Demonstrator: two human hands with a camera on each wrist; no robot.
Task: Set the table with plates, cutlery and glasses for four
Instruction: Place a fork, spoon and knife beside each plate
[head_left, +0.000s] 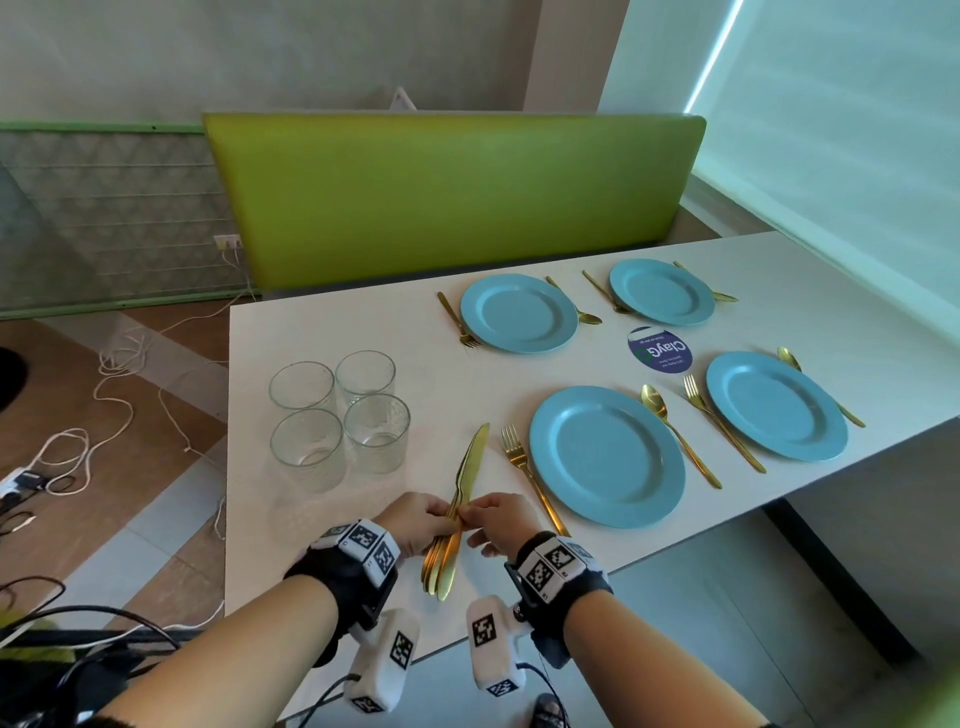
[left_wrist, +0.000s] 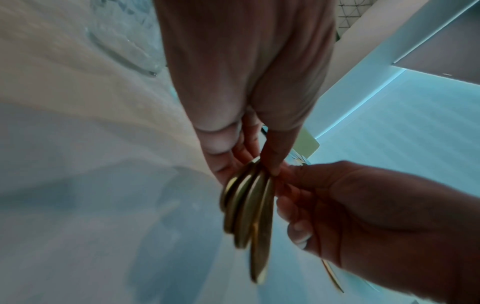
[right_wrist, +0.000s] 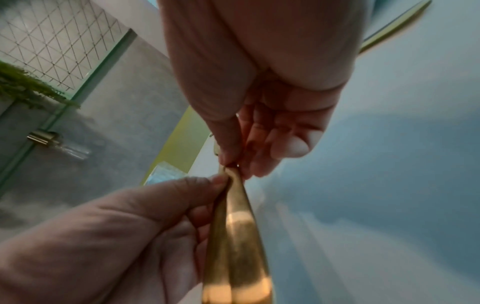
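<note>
A white table (head_left: 363, 332) stands against a green padded bench (head_left: 447, 197), loose cables trailing over the floor (head_left: 119, 395) to its left. Four blue plates (head_left: 607, 457) lie set with gold forks and spoons; four glasses (head_left: 340, 415) cluster near the left edge. Above the near edge, the left hand (head_left: 415, 522) grips a bundle of gold knives (head_left: 457, 514), and the right hand (head_left: 498, 519) pinches one.

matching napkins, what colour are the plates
Light blue, all four plates; clearest in the head view.
</note>
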